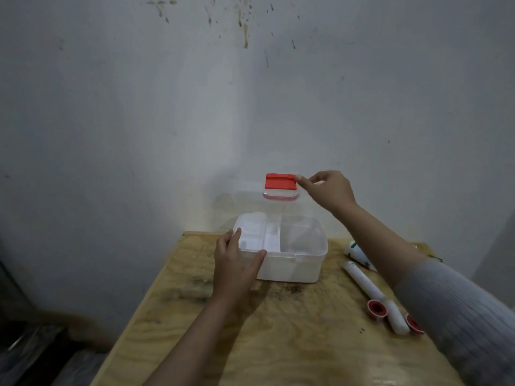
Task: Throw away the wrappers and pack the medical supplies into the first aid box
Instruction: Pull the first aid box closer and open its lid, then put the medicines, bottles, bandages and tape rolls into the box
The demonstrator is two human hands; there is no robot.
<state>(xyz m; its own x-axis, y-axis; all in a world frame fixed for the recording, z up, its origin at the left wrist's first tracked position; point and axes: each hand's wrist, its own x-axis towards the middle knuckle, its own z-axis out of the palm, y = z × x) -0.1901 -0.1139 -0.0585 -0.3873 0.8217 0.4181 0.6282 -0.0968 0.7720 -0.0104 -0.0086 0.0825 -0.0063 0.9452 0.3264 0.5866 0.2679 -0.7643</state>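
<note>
A white first aid box point(289, 267) stands near the table's far edge. Its clear lid point(245, 203) is raised upright, with a red latch point(280, 181) at the top. My right hand point(326, 190) pinches the lid's top edge beside the red latch. My left hand point(237, 263) grips the box's front left corner. A clear inner tray point(256, 236) fills the box's left half. To the right lie two white bandage rolls point(362, 282) point(397, 317), two red-cored tape rolls point(376, 310) point(413, 324) and a white and green tube point(358, 253).
The wooden table point(278, 344) is stained and stands against a spotted white wall point(195, 107). Dark floor and clutter point(33, 344) lie beyond the table's left edge.
</note>
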